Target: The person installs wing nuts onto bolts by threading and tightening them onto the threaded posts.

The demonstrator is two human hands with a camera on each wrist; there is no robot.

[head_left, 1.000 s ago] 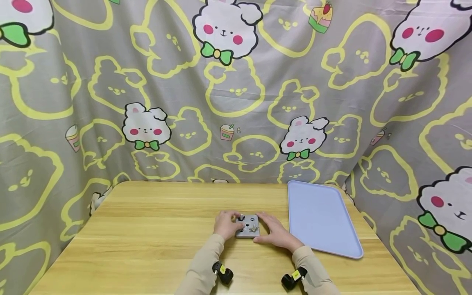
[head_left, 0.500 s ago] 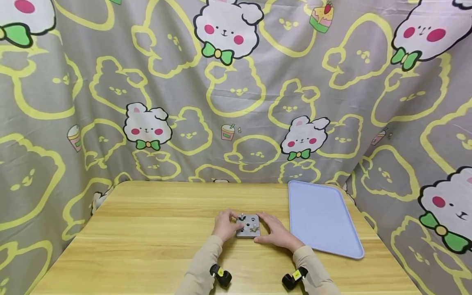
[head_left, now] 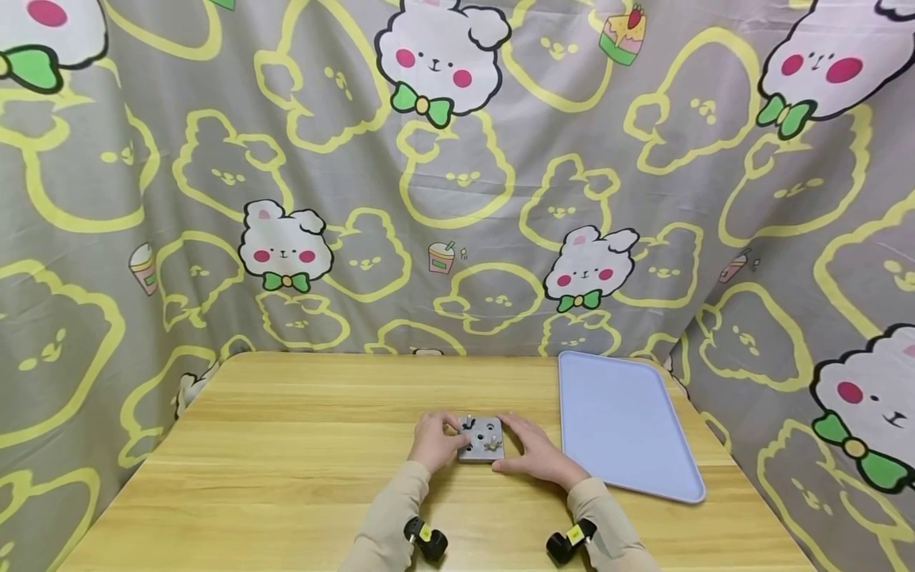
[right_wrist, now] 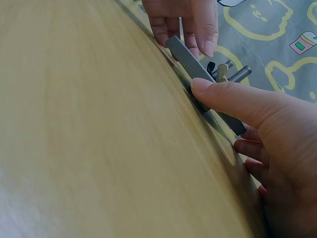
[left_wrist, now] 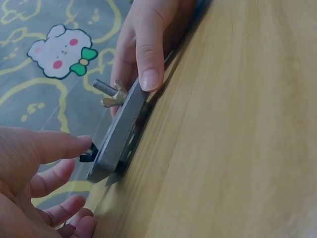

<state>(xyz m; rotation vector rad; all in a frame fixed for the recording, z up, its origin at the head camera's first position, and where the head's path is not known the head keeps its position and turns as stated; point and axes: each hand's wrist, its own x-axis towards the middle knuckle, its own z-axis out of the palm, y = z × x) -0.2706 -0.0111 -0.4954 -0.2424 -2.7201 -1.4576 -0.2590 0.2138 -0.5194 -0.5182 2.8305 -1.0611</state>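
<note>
A small grey metal plate (head_left: 480, 453) with round holes lies close over the table between both hands. Two threaded bolts stand up from it. One, near the far left corner, carries a black wing nut (left_wrist: 88, 154); the other, toward the right, carries a brass-coloured wing nut (left_wrist: 117, 95). My right hand (head_left: 534, 453) grips the plate's right side, thumb on the near edge and fingers at the far edge. My left hand (head_left: 432, 442) is at the left side with its fingers spread, thumb tip right by the black wing nut and the other fingers loosely bent below.
A pale blue tray (head_left: 622, 421) lies on the wooden table (head_left: 286, 445) to the right, just beyond the right wrist. A patterned curtain (head_left: 457, 238) hangs along the table's back and sides. Each forearm wears a black wrist camera (head_left: 426, 540).
The left fingers shift slightly around the black wing nut, whose wings have changed direction. My right hand keeps its hold on the plate, which stays in place.
</note>
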